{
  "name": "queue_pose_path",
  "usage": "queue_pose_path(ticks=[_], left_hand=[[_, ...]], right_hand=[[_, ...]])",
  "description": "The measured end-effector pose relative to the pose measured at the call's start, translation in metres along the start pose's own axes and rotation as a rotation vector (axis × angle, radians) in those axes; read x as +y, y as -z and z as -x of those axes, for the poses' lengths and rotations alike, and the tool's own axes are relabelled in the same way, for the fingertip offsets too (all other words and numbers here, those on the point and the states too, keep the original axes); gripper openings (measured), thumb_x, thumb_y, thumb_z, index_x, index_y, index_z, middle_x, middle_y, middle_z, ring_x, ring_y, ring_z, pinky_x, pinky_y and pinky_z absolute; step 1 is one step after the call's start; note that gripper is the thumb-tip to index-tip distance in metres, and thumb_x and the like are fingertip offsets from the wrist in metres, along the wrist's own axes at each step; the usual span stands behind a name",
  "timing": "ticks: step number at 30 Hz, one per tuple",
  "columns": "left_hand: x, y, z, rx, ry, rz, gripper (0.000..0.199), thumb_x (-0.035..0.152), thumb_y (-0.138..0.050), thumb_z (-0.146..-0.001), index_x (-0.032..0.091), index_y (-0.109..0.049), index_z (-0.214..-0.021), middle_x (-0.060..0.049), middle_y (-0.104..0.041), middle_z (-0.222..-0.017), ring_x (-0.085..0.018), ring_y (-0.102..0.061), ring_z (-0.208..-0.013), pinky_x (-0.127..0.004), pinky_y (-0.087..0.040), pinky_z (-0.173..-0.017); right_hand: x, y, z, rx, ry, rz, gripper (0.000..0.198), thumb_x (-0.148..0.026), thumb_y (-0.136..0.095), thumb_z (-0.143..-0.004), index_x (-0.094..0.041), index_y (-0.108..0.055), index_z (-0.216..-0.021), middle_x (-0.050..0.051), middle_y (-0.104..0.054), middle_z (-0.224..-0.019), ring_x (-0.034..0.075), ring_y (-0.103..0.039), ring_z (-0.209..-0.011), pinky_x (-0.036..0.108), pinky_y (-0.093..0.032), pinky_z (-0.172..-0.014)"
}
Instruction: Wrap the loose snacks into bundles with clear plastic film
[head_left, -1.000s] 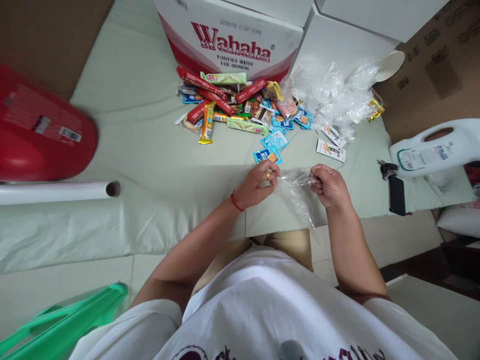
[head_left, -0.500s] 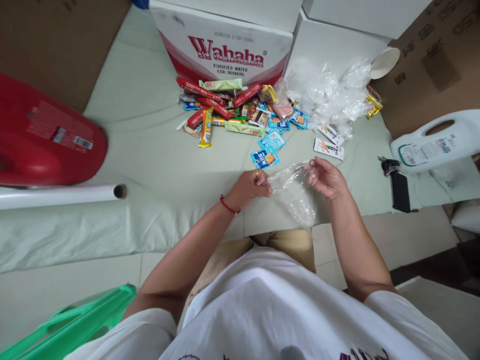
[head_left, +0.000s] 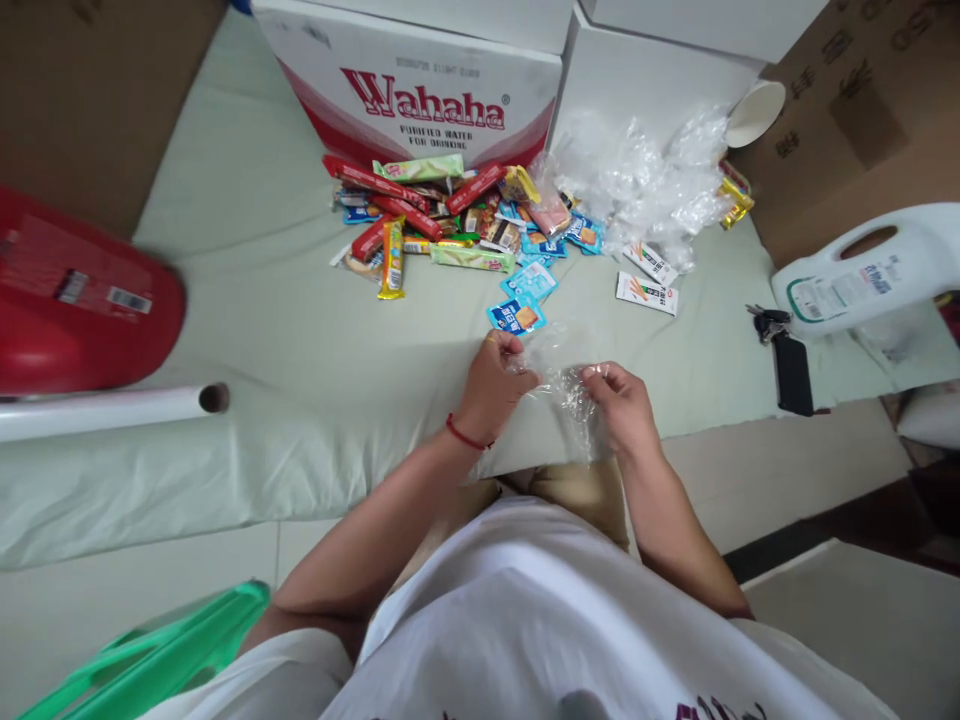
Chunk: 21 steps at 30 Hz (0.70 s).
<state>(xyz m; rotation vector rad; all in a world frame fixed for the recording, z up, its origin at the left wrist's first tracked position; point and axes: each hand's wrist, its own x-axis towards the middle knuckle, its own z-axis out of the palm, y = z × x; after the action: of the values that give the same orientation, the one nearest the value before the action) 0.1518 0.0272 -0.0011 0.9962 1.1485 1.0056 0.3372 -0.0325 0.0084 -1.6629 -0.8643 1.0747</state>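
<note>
Between my two hands stretches a crinkled clear plastic bag [head_left: 574, 395]. My left hand [head_left: 495, 378], with a red cord at the wrist, pinches its left side. The right side of the bag is pinched by my right hand [head_left: 621, 400]. Just beyond my left fingers lie blue snack packets [head_left: 517, 315]. Two white packets with carrot pictures [head_left: 646, 292] rest on the cloth past my right hand. A heap of wrapped snacks [head_left: 427, 215] in red, green and yellow lies farther off, beside a pile of clear plastic bags [head_left: 645, 185].
A Wahaha water carton [head_left: 427, 95] stands behind the snacks. On the right are a white jug [head_left: 862, 275], keys [head_left: 769, 323], a black phone [head_left: 793, 375] and a paper cup [head_left: 756, 113]. To the left lie a red container [head_left: 82, 300] and a white roll [head_left: 105, 413]. A green stool [head_left: 165, 650] stands below.
My right hand has come down and closer to my left hand. The bag between them is bunched less widely, and the camera view has shifted slightly.
</note>
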Motion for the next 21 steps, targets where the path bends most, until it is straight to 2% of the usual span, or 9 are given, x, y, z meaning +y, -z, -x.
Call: queue_pose_path(ticks=[4, 8, 10, 11, 13, 14, 16, 18, 21], left_hand=[[0.002, 0.036, -0.023, -0.018, 0.015, 0.091, 0.053, 0.012, -0.078, -0.052, 0.022, -0.055, -0.099, 0.0, -0.058, -0.106, -0.011, -0.057, -0.081, -0.025, -0.048, -0.071], [0.004, 0.061, -0.03, 0.169, -0.074, 0.084, 0.075, 0.014, -0.087, -0.049, 0.026, -0.055, -0.115, -0.006, -0.049, -0.141, -0.02, -0.059, -0.116, -0.031, -0.055, -0.088], [0.004, 0.062, -0.013, 0.291, -0.119, 0.059, 0.072, 0.021, -0.09, -0.055, 0.027, -0.053, -0.116, -0.006, -0.05, -0.139, -0.021, -0.058, -0.122, -0.033, -0.055, -0.096], [0.004, 0.06, 0.001, 0.356, -0.113, 0.067, 0.064, 0.026, -0.089, -0.06, 0.027, -0.053, -0.113, -0.005, -0.054, -0.133, -0.02, -0.059, -0.12, -0.033, -0.056, -0.095], [0.0, 0.052, 0.033, 0.449, -0.011, 0.131, 0.046, 0.04, -0.084, -0.072, 0.026, -0.051, -0.102, -0.002, -0.059, -0.111, -0.017, -0.063, -0.104, -0.028, -0.057, -0.079], [-0.002, 0.046, 0.05, 0.44, 0.076, 0.162, 0.042, 0.047, -0.081, -0.076, 0.025, -0.051, -0.096, -0.001, -0.059, -0.102, -0.016, -0.063, -0.095, -0.025, -0.055, -0.07], [-0.007, 0.031, 0.079, 0.234, 0.25, 0.214, 0.044, 0.062, -0.074, -0.082, 0.022, -0.055, -0.089, -0.002, -0.06, -0.093, -0.017, -0.064, -0.086, -0.023, -0.052, -0.06], [-0.01, 0.015, 0.096, 0.082, 0.354, 0.276, 0.052, 0.072, -0.069, -0.083, 0.022, -0.06, -0.094, -0.006, -0.063, -0.101, -0.022, -0.067, -0.095, -0.025, -0.055, -0.058], [-0.007, -0.006, 0.094, 0.034, 0.387, 0.29, 0.053, 0.072, -0.072, -0.081, 0.022, -0.063, -0.098, -0.007, -0.065, -0.108, -0.024, -0.064, -0.104, -0.027, -0.057, -0.061]], right_hand=[[-0.012, 0.013, -0.01, -0.058, -0.125, -0.138, 0.036, -0.05, -0.087, -0.068, -0.021, -0.067, -0.075, 0.001, -0.068, -0.081, 0.013, -0.057, -0.07, 0.023, -0.047, -0.055], [-0.024, 0.009, -0.008, -0.115, -0.138, -0.206, 0.037, -0.049, -0.087, -0.067, -0.02, -0.065, -0.073, 0.001, -0.067, -0.078, 0.012, -0.054, -0.064, 0.02, -0.044, -0.046], [-0.028, 0.001, -0.004, -0.105, -0.108, -0.23, 0.037, -0.049, -0.086, -0.068, -0.02, -0.065, -0.074, 0.001, -0.066, -0.077, 0.011, -0.054, -0.063, 0.02, -0.045, -0.046], [-0.03, -0.003, -0.001, -0.096, -0.093, -0.237, 0.036, -0.049, -0.086, -0.069, -0.02, -0.065, -0.074, 0.001, -0.065, -0.077, 0.011, -0.054, -0.063, 0.02, -0.046, -0.046], [-0.031, -0.011, 0.004, -0.073, -0.062, -0.241, 0.035, -0.049, -0.084, -0.071, -0.02, -0.065, -0.075, 0.0, -0.065, -0.077, 0.011, -0.054, -0.063, 0.021, -0.048, -0.048], [-0.031, -0.014, 0.007, -0.064, -0.044, -0.237, 0.034, -0.049, -0.083, -0.073, -0.021, -0.065, -0.076, 0.0, -0.065, -0.077, 0.011, -0.054, -0.063, 0.021, -0.049, -0.048], [-0.03, -0.021, 0.013, -0.06, 0.005, -0.208, 0.033, -0.049, -0.081, -0.076, -0.021, -0.064, -0.077, 0.0, -0.064, -0.076, 0.012, -0.055, -0.063, 0.022, -0.05, -0.05], [-0.027, -0.027, 0.021, -0.072, 0.079, -0.132, 0.031, -0.049, -0.077, -0.083, -0.022, -0.064, -0.08, -0.001, -0.063, -0.075, 0.012, -0.056, -0.062, 0.025, -0.053, -0.054], [-0.024, -0.036, 0.034, -0.101, 0.203, 0.028, 0.028, -0.048, -0.071, -0.091, -0.022, -0.064, -0.082, -0.003, -0.061, -0.073, 0.012, -0.058, -0.06, 0.026, -0.052, -0.057]])
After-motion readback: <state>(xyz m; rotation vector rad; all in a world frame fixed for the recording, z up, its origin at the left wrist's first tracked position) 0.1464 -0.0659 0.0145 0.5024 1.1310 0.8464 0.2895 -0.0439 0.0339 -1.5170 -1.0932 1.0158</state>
